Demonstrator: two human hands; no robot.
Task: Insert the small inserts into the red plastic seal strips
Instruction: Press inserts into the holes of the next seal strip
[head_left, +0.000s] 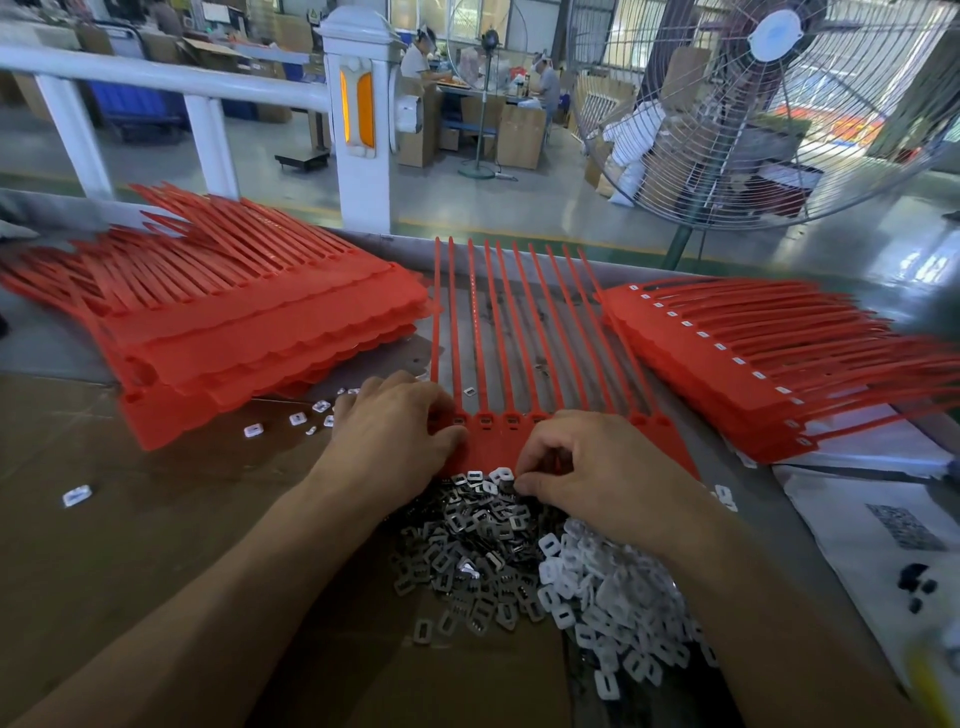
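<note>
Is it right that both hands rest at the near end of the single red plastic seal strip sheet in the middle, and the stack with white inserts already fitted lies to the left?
Not quite: in the head view the stack with white inserts fitted lies to the right. The left stack shows none. Both the left hand and right hand are at the middle red plastic seal strip sheet.

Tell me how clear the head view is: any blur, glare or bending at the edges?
Head view: the sheet of red strips and the pile of inserts are sharp; the railing bows from wide-angle distortion; daylight glares behind the fan; the bottom right corner is smeared.
</note>
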